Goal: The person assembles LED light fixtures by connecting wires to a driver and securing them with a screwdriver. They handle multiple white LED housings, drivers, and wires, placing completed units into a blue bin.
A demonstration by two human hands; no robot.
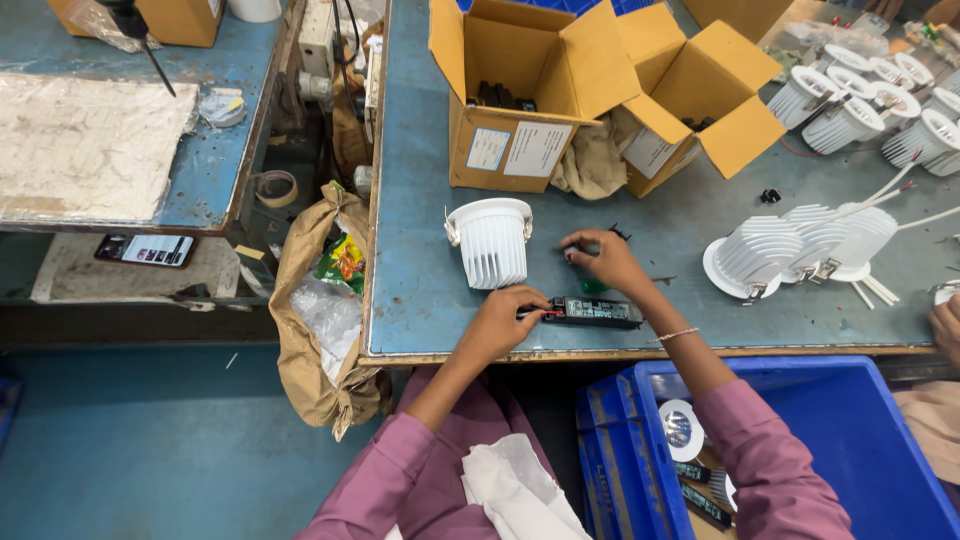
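One white finned lamp (pixel 490 243) stands alone near the bench's (pixel 420 300) front edge, two open cardboard boxes (pixel 600 90) behind it. Just right of it, one black driver box (pixel 598 313) lies flat; the left hand (pixel 500 320) is curled closed at its wired end, pinching there. The right hand (pixel 605 260) hovers bent-wristed above, fingertips pinched on something small (too small to tell). Three more lamps (pixel 800 245) lie beyond, a blue crate (pixel 860 440) below.

Bright, even overhead light, soft shadows, sharp focus (wide-lens bending toward the edges).
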